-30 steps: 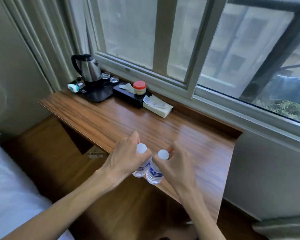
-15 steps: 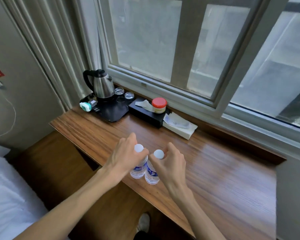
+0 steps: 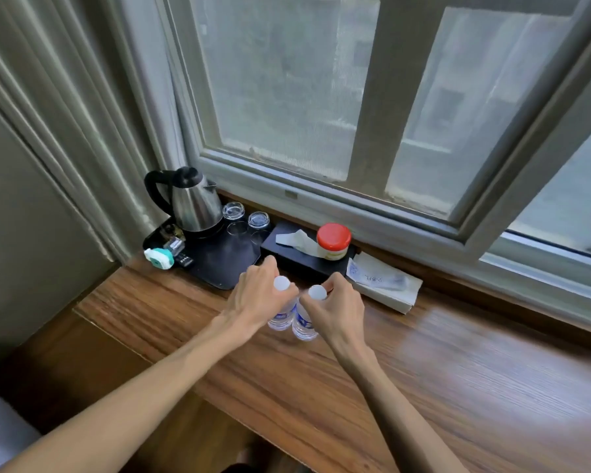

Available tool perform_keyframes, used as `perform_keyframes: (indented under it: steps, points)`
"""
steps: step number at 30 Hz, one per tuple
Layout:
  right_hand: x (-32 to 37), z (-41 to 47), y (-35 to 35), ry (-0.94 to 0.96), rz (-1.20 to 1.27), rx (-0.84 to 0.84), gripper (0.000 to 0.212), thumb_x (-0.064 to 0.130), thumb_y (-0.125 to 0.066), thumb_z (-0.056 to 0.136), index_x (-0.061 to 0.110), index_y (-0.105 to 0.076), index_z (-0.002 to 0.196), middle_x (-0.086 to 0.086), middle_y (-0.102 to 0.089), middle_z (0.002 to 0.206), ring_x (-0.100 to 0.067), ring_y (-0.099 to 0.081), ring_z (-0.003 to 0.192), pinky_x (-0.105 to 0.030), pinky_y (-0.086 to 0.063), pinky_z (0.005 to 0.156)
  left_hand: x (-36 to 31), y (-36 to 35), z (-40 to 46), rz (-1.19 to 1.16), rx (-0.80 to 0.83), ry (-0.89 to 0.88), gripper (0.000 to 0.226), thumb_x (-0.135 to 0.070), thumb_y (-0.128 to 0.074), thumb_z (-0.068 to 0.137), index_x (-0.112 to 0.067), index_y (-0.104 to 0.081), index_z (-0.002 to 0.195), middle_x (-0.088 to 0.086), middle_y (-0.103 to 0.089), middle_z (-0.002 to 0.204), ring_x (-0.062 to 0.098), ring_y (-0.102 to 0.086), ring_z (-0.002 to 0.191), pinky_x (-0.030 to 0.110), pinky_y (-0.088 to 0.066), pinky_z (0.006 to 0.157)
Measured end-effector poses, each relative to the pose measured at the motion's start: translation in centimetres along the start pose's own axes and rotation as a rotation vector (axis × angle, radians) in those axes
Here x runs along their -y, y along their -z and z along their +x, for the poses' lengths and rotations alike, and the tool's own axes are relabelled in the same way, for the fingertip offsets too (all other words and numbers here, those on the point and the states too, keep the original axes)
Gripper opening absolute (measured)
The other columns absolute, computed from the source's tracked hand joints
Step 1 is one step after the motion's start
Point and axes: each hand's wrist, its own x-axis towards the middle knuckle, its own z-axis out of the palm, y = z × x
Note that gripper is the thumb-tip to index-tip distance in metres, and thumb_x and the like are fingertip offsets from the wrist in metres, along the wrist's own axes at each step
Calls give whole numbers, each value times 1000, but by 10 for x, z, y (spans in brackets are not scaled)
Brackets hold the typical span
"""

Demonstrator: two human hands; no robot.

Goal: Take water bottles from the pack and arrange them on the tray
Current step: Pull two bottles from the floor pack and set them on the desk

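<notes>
My left hand (image 3: pixel 253 300) grips a small clear water bottle (image 3: pixel 280 315) with a white cap and blue label. My right hand (image 3: pixel 338 307) grips a second, matching water bottle (image 3: pixel 304 324). Both bottles are upright, side by side, held above the wooden desk just in front of the black tray (image 3: pixel 219 264). The tray sits at the desk's far left corner by the window. No bottle pack is in view.
On the tray stand a steel kettle (image 3: pixel 193 204), two upturned glasses (image 3: pixel 246 216) and small items (image 3: pixel 164 256). To its right are a black tissue box (image 3: pixel 301 259), a red-lidded jar (image 3: pixel 333 240) and a white tissue pack (image 3: pixel 382 285). Curtains hang at left.
Both hands have carried the bottles forward and to the left over the desk, from its near edge to just in front of the tray. The view has moved closer to the window.
</notes>
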Motion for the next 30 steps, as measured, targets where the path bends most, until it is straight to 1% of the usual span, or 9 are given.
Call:
perform_keyframes:
  steps: [3, 5, 7, 10, 13, 19, 25, 28, 30]
  points:
    - [10, 23, -19, -45, -7, -53, 26, 32, -66, 74, 11, -53, 81, 3, -56, 68, -20, -51, 67, -27, -31, 51, 9, 3, 35, -7, 63, -49, 31, -35, -65, 76, -9, -48, 80, 9, -61, 79, 36, -58, 78, 37, -36, 55]
    - [15, 37, -31, -72, -24, -76, 27, 32, -66, 74, 10, -52, 81, 0, -58, 70, -25, -53, 70, -32, -32, 56, 15, 4, 56, -4, 106, -76, 31, -36, -64, 76, -9, -48, 81, 11, -62, 81, 37, -59, 80, 40, -40, 59]
    - [18, 49, -40, -85, -50, -87, 27, 31, -66, 75, 10, -51, 82, -2, -58, 73, -28, -52, 72, -32, -33, 61, 21, 4, 74, -13, 152, -98, 32, -35, -63, 76, -8, -48, 83, 11, -62, 81, 37, -60, 81, 42, -42, 61]
    - [25, 64, -48, -94, -76, -122, 27, 31, -66, 77, 12, -48, 82, -2, -56, 73, -27, -48, 71, -31, -32, 63, 26, 4, 94, -20, 195, -132, 32, -34, -64, 78, -10, -45, 85, 7, -57, 80, 36, -58, 83, 38, -39, 58]
    - [33, 75, -54, -123, -86, -145, 27, 29, -65, 79, 12, -45, 84, -5, -56, 77, -28, -47, 73, -32, -31, 64, 30, 2, 112, -33, 213, -166, 30, -32, -63, 79, -9, -44, 85, 14, -62, 88, 39, -59, 85, 36, -34, 59]
    - [43, 87, -60, -167, -88, -152, 25, 24, -62, 81, 12, -42, 87, -7, -55, 82, -27, -45, 75, -32, -29, 63, 38, -5, 129, 1, 219, -245, 35, -32, -62, 86, -3, -48, 99, 23, -67, 97, 42, -61, 90, 37, -38, 63]
    - [50, 96, -63, -199, -90, -111, 27, 29, -63, 83, 11, -47, 96, -13, -64, 95, -29, -55, 80, -33, -31, 58, 39, 0, 145, 4, 242, -250, 38, -34, -64, 89, -4, -47, 104, 22, -66, 98, 41, -63, 92, 46, -52, 72]
    - [54, 98, -67, -180, -115, -78, 30, 29, -64, 88, 11, -50, 107, -14, -65, 104, -32, -62, 88, -34, -39, 65, 44, 3, 152, -35, 267, -248, 35, -33, -64, 90, -6, -46, 104, 18, -66, 94, 37, -64, 89, 48, -54, 74]
    - [55, 98, -68, -183, -121, -82, 31, 28, -65, 90, 11, -50, 111, -13, -65, 106, -29, -61, 86, -34, -40, 65, 46, 5, 155, -54, 307, -260, 31, -29, -63, 90, -8, -45, 103, 17, -66, 93, 36, -65, 87, 49, -55, 75]
